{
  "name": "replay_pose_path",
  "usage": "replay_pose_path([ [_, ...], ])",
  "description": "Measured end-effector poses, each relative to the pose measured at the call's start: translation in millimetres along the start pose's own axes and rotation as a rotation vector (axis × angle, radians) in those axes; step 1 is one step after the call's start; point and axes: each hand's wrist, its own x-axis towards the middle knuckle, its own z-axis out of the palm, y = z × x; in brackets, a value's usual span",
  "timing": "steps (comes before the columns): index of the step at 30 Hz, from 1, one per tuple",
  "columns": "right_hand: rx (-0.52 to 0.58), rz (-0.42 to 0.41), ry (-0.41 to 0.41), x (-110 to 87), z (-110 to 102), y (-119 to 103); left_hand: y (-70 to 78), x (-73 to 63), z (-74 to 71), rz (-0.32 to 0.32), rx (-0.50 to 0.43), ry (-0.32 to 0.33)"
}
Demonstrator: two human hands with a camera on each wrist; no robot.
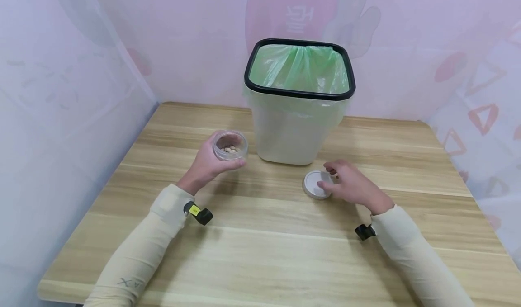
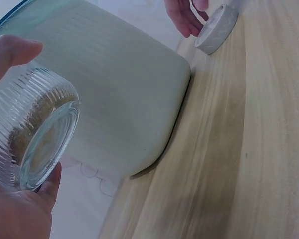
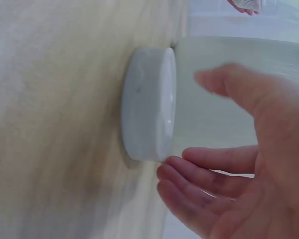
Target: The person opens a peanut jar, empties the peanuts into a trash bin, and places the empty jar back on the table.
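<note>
My left hand point(image 1: 203, 166) grips a clear glass jar point(image 1: 231, 157) above the table, its mouth turned up toward the head view. Small beige, nut-like pieces point(image 1: 230, 149) lie in the bottom. Ribbed sides of the jar point(image 2: 32, 112) and its thick base show in the left wrist view, with the thumb on one side. A round white lid point(image 1: 312, 183) rests flat on the table. Beside it is my right hand point(image 1: 353, 183), thumb over the lid in the head view. In the right wrist view, the loosely bent fingers point(image 3: 209, 177) are close to the lid's edge; no grip shows.
A white bin point(image 1: 291, 130) with a black rim and a green plastic liner point(image 1: 301, 67) stands on the wooden table point(image 1: 252, 248), behind and between the hands. Printed pale cloth walls point(image 1: 187, 49) enclose the back and sides. Both wrists carry small black cameras.
</note>
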Motion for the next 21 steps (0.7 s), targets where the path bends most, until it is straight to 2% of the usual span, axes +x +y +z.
replay_pose_path([
  [4, 0.067, 0.057, 0.052, 0.2, -14, -2, 5.0, 3.0, -2.5, 0.002, 0.002, -0.001],
  [10, 0.097, 0.071, 0.227, 1.2, -44, -13, 12.0, 7.3, -9.8, -0.014, 0.040, 0.038],
  [13, 0.113, 0.109, 0.301, 1.1, -61, -17, 14.8, 11.1, -12.8, -0.004, 0.036, 0.051],
  [17, 0.134, 0.178, 0.375, 4.1, -83, -22, 15.4, 17.0, -17.0, 0.013, 0.028, 0.062],
  [21, 0.175, 0.201, 0.434, 10.2, -98, -25, 14.8, 20.4, -21.3, 0.013, 0.016, 0.069],
])
